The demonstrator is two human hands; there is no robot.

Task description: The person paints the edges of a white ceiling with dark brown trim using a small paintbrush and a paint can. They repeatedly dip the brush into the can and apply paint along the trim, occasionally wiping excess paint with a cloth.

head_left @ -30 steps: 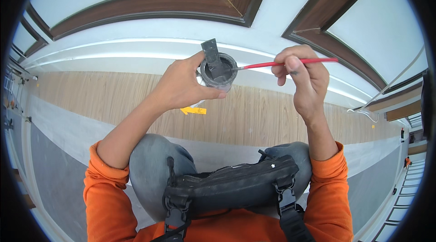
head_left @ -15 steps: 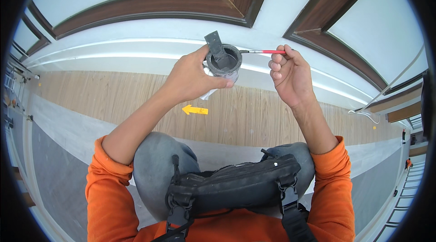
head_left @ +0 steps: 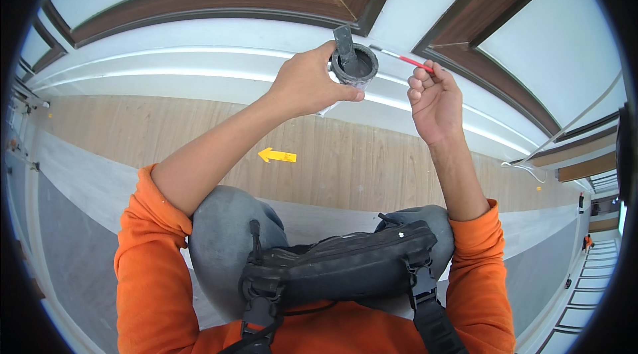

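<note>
My left hand is wrapped round a small paint pot with dark grey paint inside and smeared on its rim. A flat grey stick leans in the pot and juts out past its far edge. Something white, perhaps paper or cloth, shows under the left hand. To the right, my right hand pinches a thin paintbrush by its red handle. The brush's dark tip points left, just beyond the pot's right rim and apart from it, near the dark edge of the brown wall frame.
A white wall with a ledge and brown wood-look frames runs ahead. Below lies a wood-plank floor bearing a yellow arrow sticker. A white cord hangs down to the floor at the right. A black bag is strapped across my front.
The pot in my left hand has moved right and farther away. The brush has come away from the pot's rim, its tip now higher and nearer the frame.
</note>
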